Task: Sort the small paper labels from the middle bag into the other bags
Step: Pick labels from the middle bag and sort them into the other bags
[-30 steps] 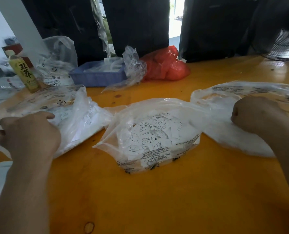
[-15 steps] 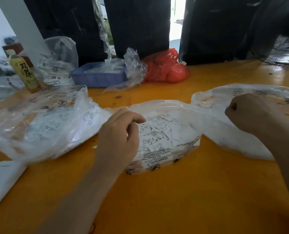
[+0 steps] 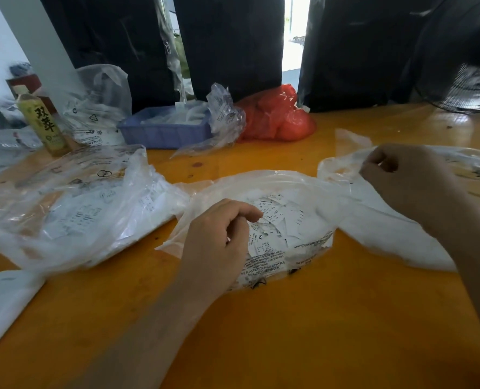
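Observation:
The middle clear plastic bag (image 3: 314, 192) lies open on the orange table (image 3: 303, 318), holding a heap of small white paper labels (image 3: 278, 220). My left hand (image 3: 219, 240) is inside its mouth, fingers curled and pinching at the labels on the heap's left side. A second clear bag (image 3: 73, 209) with labels lies to the left, apart from that hand. On the right, my right hand (image 3: 407, 181) pinches the upper edge of the third clear bag (image 3: 379, 237) and holds it lifted off the table.
At the back stand a blue tray (image 3: 163, 133) with white pieces, a crumpled clear bag (image 3: 224, 116), a red plastic bag (image 3: 275, 119) and a yellow bottle (image 3: 43, 122). A fan (image 3: 469, 88) sits far right. A white flat object (image 3: 5, 301) lies at the left front edge.
My left hand left the left bag, crossed to the middle bag and went in among the labels. My right hand rose, lifting the right bag's edge.

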Demonstrator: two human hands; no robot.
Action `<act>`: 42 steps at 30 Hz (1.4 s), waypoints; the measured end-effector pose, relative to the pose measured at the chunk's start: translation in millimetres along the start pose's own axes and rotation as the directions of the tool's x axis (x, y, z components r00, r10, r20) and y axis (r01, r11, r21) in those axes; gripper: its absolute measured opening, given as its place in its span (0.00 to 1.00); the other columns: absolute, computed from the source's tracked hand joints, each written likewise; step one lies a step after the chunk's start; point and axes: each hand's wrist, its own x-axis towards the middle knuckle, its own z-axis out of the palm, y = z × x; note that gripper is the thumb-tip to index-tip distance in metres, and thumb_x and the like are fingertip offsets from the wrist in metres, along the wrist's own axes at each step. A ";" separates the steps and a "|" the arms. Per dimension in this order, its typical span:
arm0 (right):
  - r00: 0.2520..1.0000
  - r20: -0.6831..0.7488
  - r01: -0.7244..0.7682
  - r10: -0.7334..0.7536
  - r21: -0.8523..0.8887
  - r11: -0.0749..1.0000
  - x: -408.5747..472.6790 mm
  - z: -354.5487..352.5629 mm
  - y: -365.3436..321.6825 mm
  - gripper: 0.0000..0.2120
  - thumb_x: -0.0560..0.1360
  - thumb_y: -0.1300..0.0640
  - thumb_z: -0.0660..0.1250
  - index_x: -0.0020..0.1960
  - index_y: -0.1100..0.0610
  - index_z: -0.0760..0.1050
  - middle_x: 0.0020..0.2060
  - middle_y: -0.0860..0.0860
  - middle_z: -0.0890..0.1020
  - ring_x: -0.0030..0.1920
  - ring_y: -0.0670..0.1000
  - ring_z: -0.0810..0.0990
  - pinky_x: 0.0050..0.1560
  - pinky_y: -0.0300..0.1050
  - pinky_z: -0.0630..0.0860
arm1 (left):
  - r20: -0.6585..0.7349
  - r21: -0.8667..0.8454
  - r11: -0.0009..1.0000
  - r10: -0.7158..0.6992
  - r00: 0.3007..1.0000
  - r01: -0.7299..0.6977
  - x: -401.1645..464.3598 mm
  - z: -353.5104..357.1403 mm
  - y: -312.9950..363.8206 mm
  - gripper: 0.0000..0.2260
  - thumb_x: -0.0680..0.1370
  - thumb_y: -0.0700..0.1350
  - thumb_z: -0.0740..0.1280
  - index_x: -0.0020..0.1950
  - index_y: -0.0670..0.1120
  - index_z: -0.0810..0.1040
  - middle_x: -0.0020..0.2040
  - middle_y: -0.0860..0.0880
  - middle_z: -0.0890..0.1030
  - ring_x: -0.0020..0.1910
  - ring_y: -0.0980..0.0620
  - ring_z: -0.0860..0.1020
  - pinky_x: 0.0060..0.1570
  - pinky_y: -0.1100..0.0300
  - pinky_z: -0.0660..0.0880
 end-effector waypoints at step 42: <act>0.846 0.426 0.355 -0.321 0.001 0.935 -45.5 85.8 -46.6 0.11 0.76 0.46 0.73 0.40 0.40 0.72 0.44 0.39 0.75 0.41 0.40 0.75 0.42 0.37 0.69 | 0.271 -0.780 0.401 -0.475 0.837 0.481 9.6 -9.8 -4.6 0.12 0.77 0.42 0.73 0.59 0.40 0.83 0.51 0.40 0.88 0.50 0.44 0.89 0.45 0.64 0.83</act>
